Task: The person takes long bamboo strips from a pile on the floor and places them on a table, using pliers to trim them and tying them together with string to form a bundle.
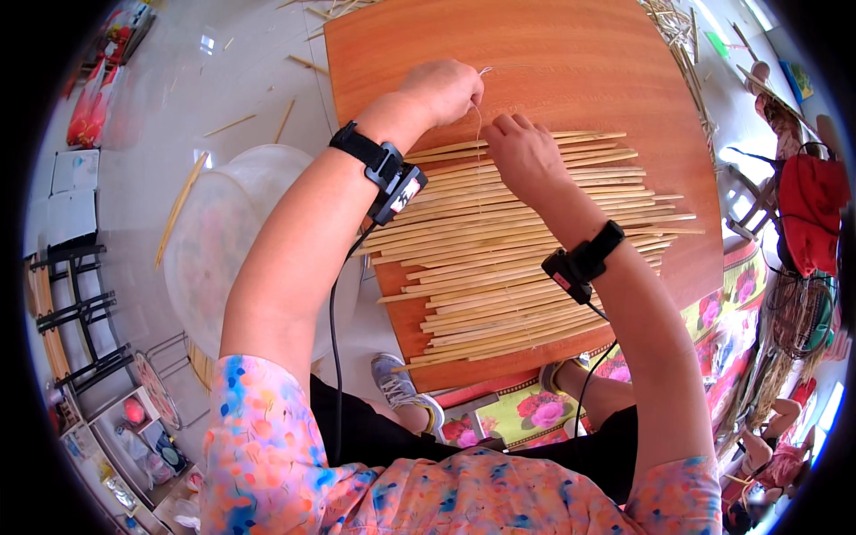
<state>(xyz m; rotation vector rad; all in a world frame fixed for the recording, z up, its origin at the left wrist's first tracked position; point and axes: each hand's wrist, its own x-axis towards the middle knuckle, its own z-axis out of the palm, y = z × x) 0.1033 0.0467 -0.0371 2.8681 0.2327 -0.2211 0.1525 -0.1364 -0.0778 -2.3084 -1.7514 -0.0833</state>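
Note:
A mat of pale, thin sticks [464,236] lies side by side on a wooden table [553,67], and a fine thread [480,169] runs across them. Beyond the mat's far edge, my left hand [446,92] is closed in a pinch on the thread; a small white loop shows at its fingertips. My right hand [526,156] is over the far sticks. Its fingers are bent, with the tips closed together at the thread just below my left hand. Another faint line of thread crosses the sticks nearer to me.
Loose sticks [181,209] lie on the pale floor and a translucent round cover [214,254] to the left. Flowered cloth [526,406] is below the table's near edge. A red bag [811,209] hangs at the right. Black cords trail from both wrist straps.

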